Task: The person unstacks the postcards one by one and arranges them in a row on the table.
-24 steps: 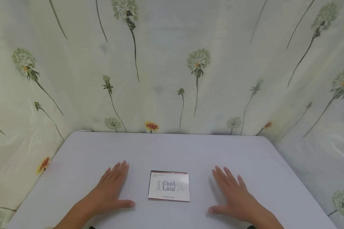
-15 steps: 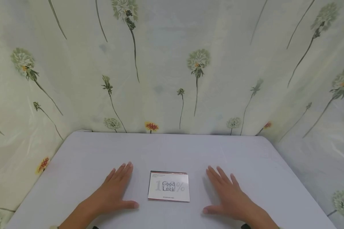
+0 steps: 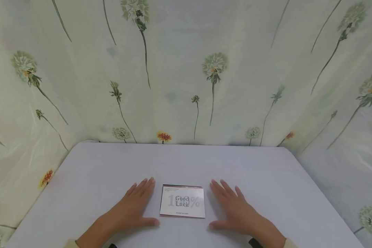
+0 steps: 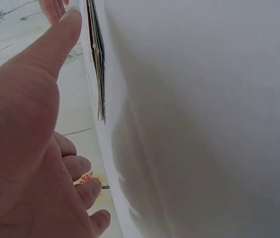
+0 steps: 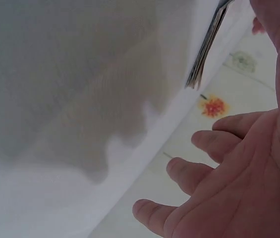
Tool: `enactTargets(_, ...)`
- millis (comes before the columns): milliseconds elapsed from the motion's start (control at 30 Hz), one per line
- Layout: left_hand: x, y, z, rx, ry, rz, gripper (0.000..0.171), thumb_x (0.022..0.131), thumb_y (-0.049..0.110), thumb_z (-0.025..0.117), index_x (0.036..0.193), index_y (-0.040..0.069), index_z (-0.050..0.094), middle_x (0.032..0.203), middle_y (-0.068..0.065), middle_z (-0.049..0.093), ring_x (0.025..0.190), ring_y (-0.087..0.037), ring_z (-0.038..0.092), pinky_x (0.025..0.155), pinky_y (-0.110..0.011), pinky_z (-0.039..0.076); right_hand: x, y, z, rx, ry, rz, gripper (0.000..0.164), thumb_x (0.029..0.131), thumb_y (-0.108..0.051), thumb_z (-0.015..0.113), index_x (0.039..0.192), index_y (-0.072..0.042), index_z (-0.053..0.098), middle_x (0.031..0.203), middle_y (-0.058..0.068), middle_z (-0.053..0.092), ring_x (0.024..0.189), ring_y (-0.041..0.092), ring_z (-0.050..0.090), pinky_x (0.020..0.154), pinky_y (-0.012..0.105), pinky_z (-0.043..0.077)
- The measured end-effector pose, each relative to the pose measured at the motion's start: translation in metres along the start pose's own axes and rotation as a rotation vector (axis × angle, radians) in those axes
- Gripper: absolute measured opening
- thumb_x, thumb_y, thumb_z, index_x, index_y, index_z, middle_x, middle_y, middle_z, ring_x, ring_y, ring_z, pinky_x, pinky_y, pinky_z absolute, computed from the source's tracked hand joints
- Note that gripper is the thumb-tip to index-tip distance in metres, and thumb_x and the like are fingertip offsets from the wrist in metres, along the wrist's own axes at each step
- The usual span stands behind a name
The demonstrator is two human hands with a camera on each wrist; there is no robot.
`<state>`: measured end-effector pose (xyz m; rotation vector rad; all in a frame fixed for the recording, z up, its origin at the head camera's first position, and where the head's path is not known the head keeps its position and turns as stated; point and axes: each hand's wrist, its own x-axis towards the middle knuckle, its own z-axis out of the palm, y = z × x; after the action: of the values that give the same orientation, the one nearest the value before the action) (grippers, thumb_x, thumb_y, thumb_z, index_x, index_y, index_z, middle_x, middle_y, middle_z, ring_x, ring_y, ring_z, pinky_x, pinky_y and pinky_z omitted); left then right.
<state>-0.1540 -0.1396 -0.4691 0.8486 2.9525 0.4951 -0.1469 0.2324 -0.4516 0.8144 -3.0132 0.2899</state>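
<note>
Shiny, lightly creased sheeting (image 3: pixel 173 69) with a dandelion print fills the top of the frame, behind a smooth, matte white table (image 3: pixel 186 162). Flat rectangular stack (image 3: pixel 182 206) sits lower centre, white top reading "Good Luck" over a pale "100%"; wrist views show it's a bunch of thin layers, kinda splayed at the edge. Left hand (image 3: pixel 130 212) and right hand (image 3: pixel 235 212) flank it, apart from each other, fingers straight and thumbs stuck out. Cream cuffs (image 3: pixel 72 244) peek in at the bottom.

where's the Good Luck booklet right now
In the head view, the booklet lies on the white table, low and near centre, between the left hand and the right hand, touching neither.
</note>
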Motion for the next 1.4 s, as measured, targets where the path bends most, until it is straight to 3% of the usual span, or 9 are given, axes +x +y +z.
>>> enactTargets(367, 0.014, 0.013, 0.007, -0.054, -0.043, 0.039, 0.109, 0.079, 0.074, 0.056, 0.155, 0.007, 0.015, 0.161, -0.004, 0.016, 0.147, -0.024, 0.011, 0.117, -0.049, 0.013, 0.009, -0.013, 0.002, 0.072, -0.024, -0.053, 0.107, 0.073, -0.071, 0.065, 0.151, -0.008, 0.029, 0.156, 0.008, 0.030, 0.142, 0.033, 0.025, 0.108, 0.065, 0.020)
enactTargets(733, 0.021, 0.016, 0.007, -0.079, -0.088, 0.003, 0.104, 0.081, 0.072, 0.056, 0.156, 0.013, 0.013, 0.160, 0.000, 0.020, 0.146, -0.023, 0.017, 0.117, -0.048, 0.014, 0.018, -0.016, 0.008, 0.024, -0.082, -0.019, 0.098, 0.078, -0.059, 0.071, 0.152, -0.011, 0.028, 0.155, 0.006, 0.032, 0.140, 0.028, 0.031, 0.108, 0.062, 0.025)
enactTargets(1200, 0.025, 0.014, 0.009, -0.029, -0.091, -0.004, 0.098, 0.081, 0.061, 0.066, 0.154, 0.014, 0.021, 0.155, 0.000, 0.031, 0.145, -0.025, 0.021, 0.116, -0.047, 0.018, 0.024, -0.019, 0.009, 0.041, -0.126, 0.004, 0.093, 0.080, -0.053, 0.072, 0.151, -0.009, 0.030, 0.151, 0.008, 0.039, 0.136, 0.026, 0.039, 0.110, 0.057, 0.026)
enactTargets(1400, 0.025, 0.013, 0.009, -0.017, -0.086, 0.000, 0.096, 0.081, 0.061, 0.067, 0.153, 0.014, 0.024, 0.154, 0.000, 0.034, 0.144, -0.025, 0.023, 0.116, -0.047, 0.019, 0.024, -0.019, 0.011, 0.015, -0.099, -0.013, 0.090, 0.080, -0.051, 0.074, 0.149, -0.009, 0.034, 0.149, 0.006, 0.042, 0.134, 0.024, 0.042, 0.109, 0.056, 0.029)
